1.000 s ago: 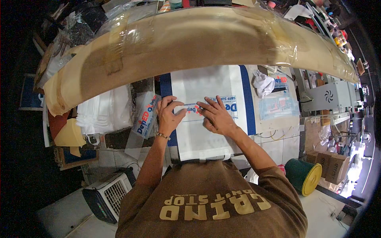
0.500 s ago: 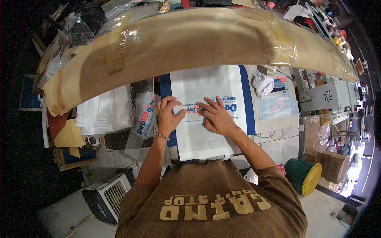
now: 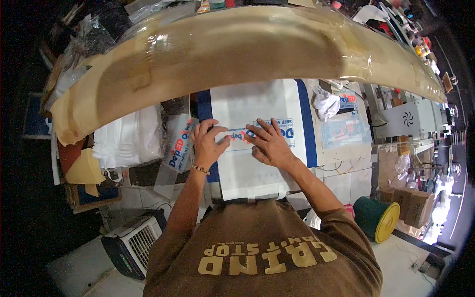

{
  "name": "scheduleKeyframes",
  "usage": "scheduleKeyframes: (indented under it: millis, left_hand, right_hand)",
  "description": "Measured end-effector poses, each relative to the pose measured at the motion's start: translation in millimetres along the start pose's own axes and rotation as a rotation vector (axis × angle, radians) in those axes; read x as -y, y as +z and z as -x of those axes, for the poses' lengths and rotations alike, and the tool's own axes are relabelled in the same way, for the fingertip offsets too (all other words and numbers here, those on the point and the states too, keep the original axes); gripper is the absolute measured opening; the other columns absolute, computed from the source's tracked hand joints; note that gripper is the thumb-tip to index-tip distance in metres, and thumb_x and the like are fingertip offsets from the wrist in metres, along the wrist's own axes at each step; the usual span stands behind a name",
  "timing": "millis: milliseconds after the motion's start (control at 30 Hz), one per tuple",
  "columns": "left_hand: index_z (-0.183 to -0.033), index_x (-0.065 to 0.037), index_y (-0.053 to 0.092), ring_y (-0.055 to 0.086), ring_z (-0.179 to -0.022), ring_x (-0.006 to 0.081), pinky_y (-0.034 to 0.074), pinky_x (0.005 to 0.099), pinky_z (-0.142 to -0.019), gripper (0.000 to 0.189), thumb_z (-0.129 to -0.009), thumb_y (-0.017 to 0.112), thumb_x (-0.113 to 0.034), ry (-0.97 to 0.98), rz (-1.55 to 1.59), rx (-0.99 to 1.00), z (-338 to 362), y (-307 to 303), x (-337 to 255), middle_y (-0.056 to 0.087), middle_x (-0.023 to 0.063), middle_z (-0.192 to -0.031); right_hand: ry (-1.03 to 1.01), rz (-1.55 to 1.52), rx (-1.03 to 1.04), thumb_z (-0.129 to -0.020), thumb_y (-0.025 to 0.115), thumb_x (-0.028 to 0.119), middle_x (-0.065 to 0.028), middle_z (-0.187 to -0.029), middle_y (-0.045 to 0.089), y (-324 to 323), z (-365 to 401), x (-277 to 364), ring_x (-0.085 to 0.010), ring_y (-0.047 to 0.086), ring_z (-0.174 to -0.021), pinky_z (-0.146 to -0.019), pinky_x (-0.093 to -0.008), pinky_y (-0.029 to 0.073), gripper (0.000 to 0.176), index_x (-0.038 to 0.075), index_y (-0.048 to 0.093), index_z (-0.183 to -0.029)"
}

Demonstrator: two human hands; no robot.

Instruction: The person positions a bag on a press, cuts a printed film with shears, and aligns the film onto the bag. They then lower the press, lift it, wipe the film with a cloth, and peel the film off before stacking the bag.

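Observation:
A white bag (image 3: 252,171) with dark blue side strips lies flat in front of me. Blue and red "DepED" lettering (image 3: 284,132), upside down from here, crosses its middle. On the left part of the bag rests my left hand (image 3: 209,144), its fingers bent and its thumb apart from the forefinger. My right hand (image 3: 271,144) lies over the print with fingers spread, covering some of the letters. Neither hand visibly grips anything. Just left of the bag is a clear printed sheet (image 3: 177,151) with the same lettering.
A long tape-wrapped roll (image 3: 222,57) spans the far side. White stacked bags (image 3: 126,141) sit at left. At right are a crumpled white cloth (image 3: 326,105), another printed sheet (image 3: 346,132) and a grey machine with a fan (image 3: 403,119). A green bin (image 3: 368,218) stands lower right.
Both hands stay in nearly the same place on the bag, with only slight finger movement. The whole view has shifted a little.

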State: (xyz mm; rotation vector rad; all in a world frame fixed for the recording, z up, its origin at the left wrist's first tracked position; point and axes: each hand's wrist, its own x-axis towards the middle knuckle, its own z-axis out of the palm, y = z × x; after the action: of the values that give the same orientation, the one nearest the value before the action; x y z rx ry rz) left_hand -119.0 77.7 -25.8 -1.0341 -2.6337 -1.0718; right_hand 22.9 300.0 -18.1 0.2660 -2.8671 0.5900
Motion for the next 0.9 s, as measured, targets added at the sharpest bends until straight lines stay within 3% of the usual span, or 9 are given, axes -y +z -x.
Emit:
scheduleKeyframes:
  millis: [67, 500, 567, 800, 867, 900]
  left_hand:
    - [-0.096, -0.019, 0.080, 0.055, -0.114, 0.0285, 0.039, 0.0507, -0.100, 0.024, -0.074, 0.085, -0.026, 0.017, -0.006, 0.003, 0, -2, 0, 0.063, 0.0029, -0.120]
    - [-0.097, -0.011, 0.080, 0.056, -0.109, 0.0314, 0.047, 0.0442, -0.096, 0.024, -0.074, 0.085, -0.018, 0.066, 0.051, -0.009, -3, -6, -1, 0.063, 0.0084, -0.118]
    - [-0.098, -0.011, 0.079, 0.054, -0.116, 0.0302, 0.042, 0.0478, -0.105, 0.026, -0.075, 0.088, -0.018, 0.008, 0.109, 0.036, -3, -6, 0, 0.062, 0.0084, -0.123]
    - [-0.101, -0.013, 0.077, 0.054, -0.118, 0.0314, 0.037, 0.0522, -0.110, 0.028, -0.076, 0.086, -0.020, 0.030, 0.079, 0.050, -4, -10, -1, 0.062, 0.0084, -0.123]
    - [-0.099, -0.012, 0.078, 0.054, -0.113, 0.0330, 0.046, 0.0463, -0.097, 0.025, -0.076, 0.084, -0.019, 0.106, 0.002, 0.025, -7, -12, -3, 0.061, 0.0091, -0.120]
    - [-0.099, -0.012, 0.078, 0.054, -0.113, 0.0330, 0.046, 0.0463, -0.097, 0.025, -0.076, 0.084, -0.019, 0.106, 0.002, 0.024, -6, -11, -2, 0.061, 0.0091, -0.120]
  right_hand:
    - [-0.005, 0.017, -0.014, -0.087, 0.067, 0.028, -0.0076, -0.155, 0.049, 1, 0, 0, -0.0392, 0.038, -0.148, -0.122, -0.0684, 0.020, 0.052, 0.022, 0.063, -0.139]
    - [0.012, -0.007, -0.003, -0.088, 0.065, 0.026, -0.0066, -0.157, 0.048, 1, 0, -1, -0.0389, 0.037, -0.149, -0.122, -0.0678, 0.019, 0.053, 0.021, 0.063, -0.140]
    - [0.011, -0.009, 0.001, -0.088, 0.065, 0.026, -0.0063, -0.157, 0.048, 0, 1, 0, -0.0388, 0.037, -0.148, -0.122, -0.0678, 0.020, 0.053, 0.021, 0.063, -0.140]
    - [0.007, -0.001, 0.000, -0.088, 0.064, 0.026, -0.0065, -0.156, 0.048, 2, 0, -1, -0.0382, 0.037, -0.149, -0.123, -0.0673, 0.020, 0.052, 0.020, 0.064, -0.139]
    - [0.011, 0.011, 0.000, -0.087, 0.064, 0.026, -0.0071, -0.156, 0.049, 2, 0, -1, -0.0380, 0.037, -0.149, -0.123, -0.0672, 0.020, 0.051, 0.019, 0.064, -0.138]
    - [0.010, 0.012, 0.000, -0.087, 0.064, 0.026, -0.0071, -0.156, 0.049, 2, 0, 0, -0.0380, 0.037, -0.149, -0.123, -0.0672, 0.020, 0.051, 0.019, 0.064, -0.138]
